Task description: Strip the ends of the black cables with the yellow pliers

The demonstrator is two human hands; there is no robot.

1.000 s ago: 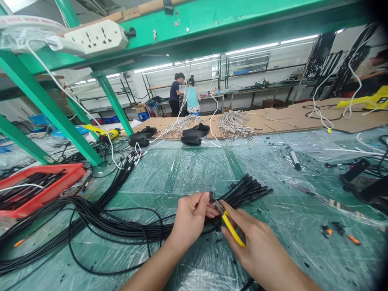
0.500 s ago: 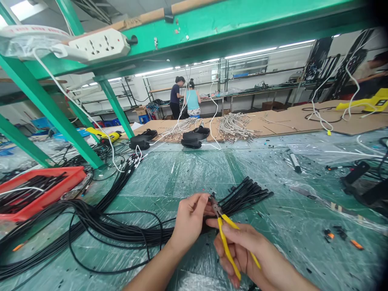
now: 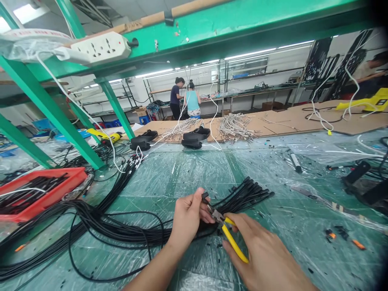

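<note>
Head view: left hand holds a blocky black piece; right hand grips metal pliers.

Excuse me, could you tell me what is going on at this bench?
A person's right hand grips yellow-handled pliers, their tips close to a small black piece in the left hand. Black cables lie across the green table, and black cable ends fan out just beyond the hands. A red tray sits to the left.
</note>
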